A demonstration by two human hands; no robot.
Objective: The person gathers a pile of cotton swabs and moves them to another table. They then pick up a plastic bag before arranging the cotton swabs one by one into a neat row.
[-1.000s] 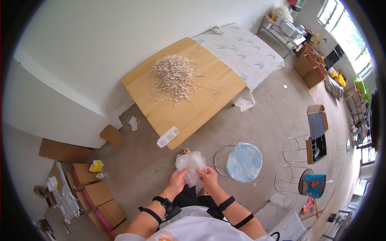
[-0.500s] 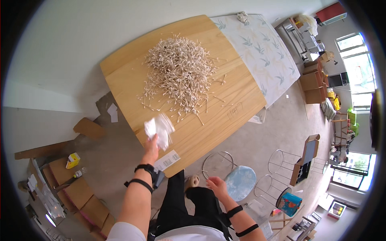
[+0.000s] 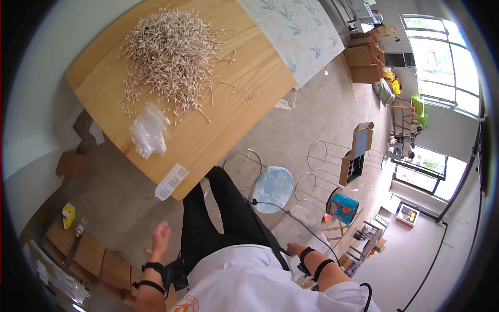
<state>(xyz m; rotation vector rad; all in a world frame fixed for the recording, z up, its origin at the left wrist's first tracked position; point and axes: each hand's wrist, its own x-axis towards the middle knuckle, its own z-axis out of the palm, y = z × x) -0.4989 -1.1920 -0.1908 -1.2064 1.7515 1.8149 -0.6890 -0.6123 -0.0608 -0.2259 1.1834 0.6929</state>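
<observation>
A large heap of cotton swabs (image 3: 171,60) lies on the wooden table (image 3: 244,125), with stray swabs around its edge. Close to the heap's near side rests a stack of clear plastic bags (image 3: 149,131). A white printed strip (image 3: 171,182) lies at the table's near corner. My left hand (image 3: 161,236) hangs below that corner, away from the table, fingers stretched out and nothing seen in it. Beside my right hip is my right hand (image 3: 296,249); its fingers are hidden, so its grip is unclear. A black cable (image 3: 296,216) runs past it.
A stool with a pale blue cover (image 3: 273,188) stands right of my legs. Beyond it are wire-framed stools, an open cardboard box (image 3: 356,156) and a blue patterned stool (image 3: 343,208). Cardboard boxes (image 3: 86,255) line the lower left. A leaf-patterned sheet (image 3: 296,31) adjoins the table.
My left hand has let go of the plastic bags, now on the table, and drawn back toward me. My right hand has moved down to my hip. The view has shifted.
</observation>
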